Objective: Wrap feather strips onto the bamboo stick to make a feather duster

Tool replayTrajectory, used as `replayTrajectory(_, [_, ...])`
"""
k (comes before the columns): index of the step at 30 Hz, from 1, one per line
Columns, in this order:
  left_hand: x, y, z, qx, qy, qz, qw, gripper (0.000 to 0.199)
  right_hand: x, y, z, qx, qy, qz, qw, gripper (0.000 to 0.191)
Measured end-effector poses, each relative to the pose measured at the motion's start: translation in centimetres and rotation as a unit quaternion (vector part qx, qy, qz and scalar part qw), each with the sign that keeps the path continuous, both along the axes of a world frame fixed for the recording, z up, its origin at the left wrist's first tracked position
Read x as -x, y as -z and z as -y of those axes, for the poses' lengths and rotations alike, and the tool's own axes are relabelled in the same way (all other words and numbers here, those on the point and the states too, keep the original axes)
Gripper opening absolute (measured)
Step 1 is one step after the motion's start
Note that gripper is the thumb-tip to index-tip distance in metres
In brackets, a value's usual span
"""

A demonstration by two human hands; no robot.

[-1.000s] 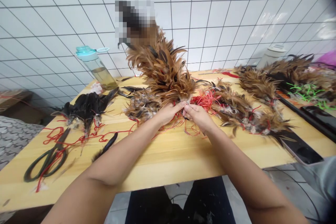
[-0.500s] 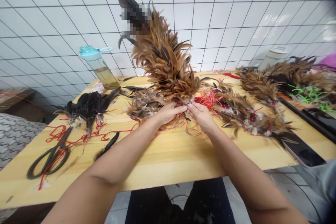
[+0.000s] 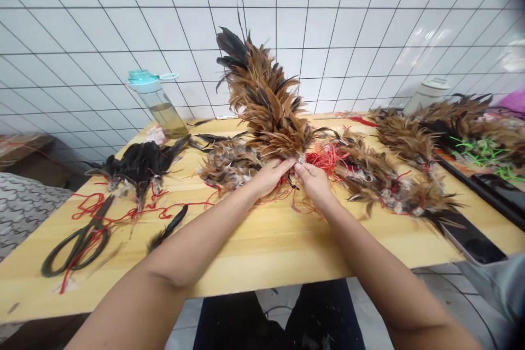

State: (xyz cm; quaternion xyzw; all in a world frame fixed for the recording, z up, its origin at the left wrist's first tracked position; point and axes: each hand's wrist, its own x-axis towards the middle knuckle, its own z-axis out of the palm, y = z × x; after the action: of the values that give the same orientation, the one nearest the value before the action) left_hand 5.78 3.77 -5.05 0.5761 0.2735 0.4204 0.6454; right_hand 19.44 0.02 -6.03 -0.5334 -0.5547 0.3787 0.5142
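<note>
A long brown feather duster head (image 3: 270, 104) with black feathers at its tip leans up and to the left from my hands. Around its lower end my left hand (image 3: 274, 176) is closed, thumb on top. Fingertips of my right hand (image 3: 310, 178) pinch close beside it at the same end; what exactly lies in the pinch is hidden. Just behind the right hand sits a tangle of red string (image 3: 326, 159), with loose strands trailing below both hands. Brown feather bunches (image 3: 229, 158) lie left of the hands, and more tied bunches (image 3: 381, 175) lie to the right.
Black feathers (image 3: 137, 167), scissors (image 3: 80, 246) and a loose black feather (image 3: 168, 227) are on the table's left. A water bottle (image 3: 162, 106) stands behind them. Phones (image 3: 471, 238) lie at the right, near green ties (image 3: 479, 150). A tiled wall (image 3: 348, 27) rises behind.
The feather duster head has tipped lower and toward the right, its black tip dropping. Both hands stay together at its lower end.
</note>
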Motion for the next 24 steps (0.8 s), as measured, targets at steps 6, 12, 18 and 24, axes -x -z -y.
replayTrajectory(6, [0.8,0.9,-1.1,-0.060,0.027,-0.051,0.997,0.047,0.1,-0.1,0.0,-0.005,0.002,-0.030,1.000,0.044])
replayTrajectory(12, [0.0,0.6,-0.4,0.013,-0.019,-0.003,1.000,0.049,-0.1,-0.9,0.2,0.045,-0.021,-0.089,0.995,0.047])
replayTrajectory(18, [-0.2,0.5,0.1,0.028,-0.009,0.002,1.000,0.050,-0.5,-0.1,-0.1,0.000,0.005,0.073,0.997,0.038])
replayTrajectory(24, [-0.3,0.5,0.3,0.072,-0.028,0.055,0.996,0.046,-0.4,-0.1,-0.1,-0.002,-0.059,0.027,0.998,0.038])
